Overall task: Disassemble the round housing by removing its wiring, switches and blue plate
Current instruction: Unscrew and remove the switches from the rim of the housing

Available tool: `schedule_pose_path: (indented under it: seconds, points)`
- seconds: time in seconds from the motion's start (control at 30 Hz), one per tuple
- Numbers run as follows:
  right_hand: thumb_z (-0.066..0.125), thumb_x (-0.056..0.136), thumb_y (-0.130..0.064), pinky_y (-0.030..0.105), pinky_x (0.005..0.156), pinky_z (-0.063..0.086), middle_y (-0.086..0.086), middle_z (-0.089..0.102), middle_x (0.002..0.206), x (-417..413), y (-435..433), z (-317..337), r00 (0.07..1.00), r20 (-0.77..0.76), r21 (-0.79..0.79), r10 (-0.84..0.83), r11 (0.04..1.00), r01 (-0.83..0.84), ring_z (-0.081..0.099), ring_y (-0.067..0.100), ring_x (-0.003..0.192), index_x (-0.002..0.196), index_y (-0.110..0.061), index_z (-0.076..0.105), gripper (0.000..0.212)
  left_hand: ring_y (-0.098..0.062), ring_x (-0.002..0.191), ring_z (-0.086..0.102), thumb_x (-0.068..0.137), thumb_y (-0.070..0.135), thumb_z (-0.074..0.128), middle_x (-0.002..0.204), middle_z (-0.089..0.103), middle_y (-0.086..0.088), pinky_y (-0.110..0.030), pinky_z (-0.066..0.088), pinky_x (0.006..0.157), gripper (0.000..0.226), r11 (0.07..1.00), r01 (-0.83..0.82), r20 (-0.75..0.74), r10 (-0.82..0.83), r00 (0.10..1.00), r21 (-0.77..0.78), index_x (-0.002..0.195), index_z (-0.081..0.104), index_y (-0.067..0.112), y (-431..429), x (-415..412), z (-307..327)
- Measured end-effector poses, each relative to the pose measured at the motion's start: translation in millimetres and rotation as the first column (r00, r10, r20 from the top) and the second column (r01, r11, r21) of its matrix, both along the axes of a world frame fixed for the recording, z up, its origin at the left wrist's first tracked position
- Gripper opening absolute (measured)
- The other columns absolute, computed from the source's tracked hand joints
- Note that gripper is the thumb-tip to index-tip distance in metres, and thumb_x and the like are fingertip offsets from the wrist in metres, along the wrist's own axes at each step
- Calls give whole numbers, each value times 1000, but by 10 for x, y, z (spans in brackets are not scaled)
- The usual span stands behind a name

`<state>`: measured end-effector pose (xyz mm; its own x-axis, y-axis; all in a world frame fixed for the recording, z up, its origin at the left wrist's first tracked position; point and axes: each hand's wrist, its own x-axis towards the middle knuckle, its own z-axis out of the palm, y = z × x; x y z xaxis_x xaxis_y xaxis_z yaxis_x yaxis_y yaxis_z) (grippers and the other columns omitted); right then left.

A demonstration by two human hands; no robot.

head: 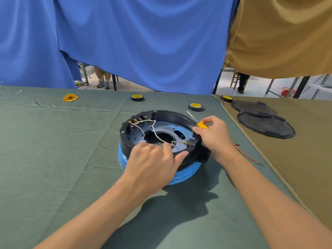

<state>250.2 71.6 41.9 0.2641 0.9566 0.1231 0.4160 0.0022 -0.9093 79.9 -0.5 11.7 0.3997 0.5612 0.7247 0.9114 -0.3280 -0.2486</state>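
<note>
The housing (167,114) sits mid-table on the green cloth (53,141). The left hand (154,159) grips its near rim, fingers curled inside and thumb along the edge. Can't tell if it's also pinching a wire. The right hand (213,135) pinches a yellow screwdriver (202,125) at the right rim. White wires (154,130) run from the switches (138,120) on the far-left wall across the blue plate (168,125). A red wire (246,155) lies right of the housing. 3 tape rolls (137,97) sit behind, and 2 black discs (265,125) lie off right.
</note>
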Motion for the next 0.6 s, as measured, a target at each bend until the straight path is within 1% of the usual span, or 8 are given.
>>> schedule_pose_path:
  seconds: [0.07,0.13,0.2,0.27,0.33,0.5,0.53,0.6]
  points:
    - [69,86,-26,38,75,45,1,57,94,36,21,53,982,188,0,-29,1000,30,51,24,102,95,-19,57,16,-25,38,51,98,45,43,41,48,1,-26,36,47,51,998,59,-40,-59,997,-3,53,38,19,17,1,25]
    - [69,86,-34,36,72,40,-3,55,90,69,-66,69,957,284,23,-63,998,59,46,22,99,93,-19,56,21,-25,47,57,99,48,41,47,55,2,-30,43,51,57,990,138,-38,-139,990,-37,56,57,14,64,-156,46]
    - [73,80,-43,38,74,46,-6,55,86,73,-202,12,959,276,32,-70,997,63,50,23,96,91,-21,57,29,-26,57,61,101,56,26,55,60,2,-36,47,60,67,978,155,-7,-157,987,-140,69,68,14,107,-365,64]
    - [75,77,-43,38,72,45,-10,53,83,34,-301,-68,959,271,47,-84,996,74,51,24,94,89,-23,56,30,-26,66,62,98,62,7,64,63,2,-38,46,67,81,964,127,28,-124,992,-233,76,70,16,137,-484,81]
    - [76,77,-38,36,69,42,-11,51,81,14,-297,-110,965,244,74,-100,994,85,51,25,96,88,-25,55,27,-25,67,61,98,60,-1,66,62,2,-38,45,66,85,965,143,77,-129,989,-218,73,68,16,153,-469,37]
    - [74,81,-28,43,82,51,2,63,95,54,-49,-60,992,121,46,-42,998,37,58,29,101,92,-22,59,20,-27,52,57,102,51,18,51,55,-1,-34,40,52,66,990,31,55,-23,998,-141,58,52,15,44,-82,-54]
    - [73,83,-28,42,82,50,1,63,96,56,-1,-50,988,148,56,-33,998,25,57,27,100,94,-21,59,19,-27,48,55,103,48,23,48,53,-1,-32,37,50,62,993,7,48,-1,999,-121,56,49,17,26,9,-48]
    - [68,88,-28,33,75,37,-3,55,93,39,48,-23,947,315,110,-56,994,22,43,20,95,99,-19,56,18,-26,43,52,101,46,30,45,52,-3,-30,33,48,60,995,-43,14,44,999,-88,53,49,17,5,161,-14]
